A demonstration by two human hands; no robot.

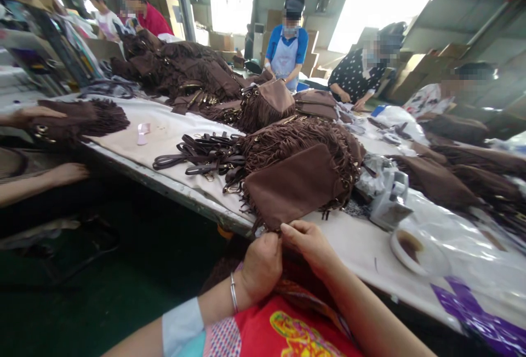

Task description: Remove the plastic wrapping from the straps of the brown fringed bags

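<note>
Both of my hands are closed close together at the table's near edge, by the lower corner of a brown fringed bag (291, 184). My left hand (263, 266) makes a fist, with brown material at its fingers. Beside it, my right hand (308, 245) pinches brown material between thumb and fingers. The exact part gripped is hidden by the fingers. Dark brown material also shows below my hands, over my lap. Just left of the bag lies a bunch of brown straps (201, 151) with metal clips.
More brown fringed bags (181, 69) are heaped farther back. At right are a grey tape dispenser (392, 201), a round white dish (411, 250) with brown contents, clear plastic and purple tape (468, 305). A neighbour's hand (41, 113) holds a fringed bag at left; several co-workers stand around.
</note>
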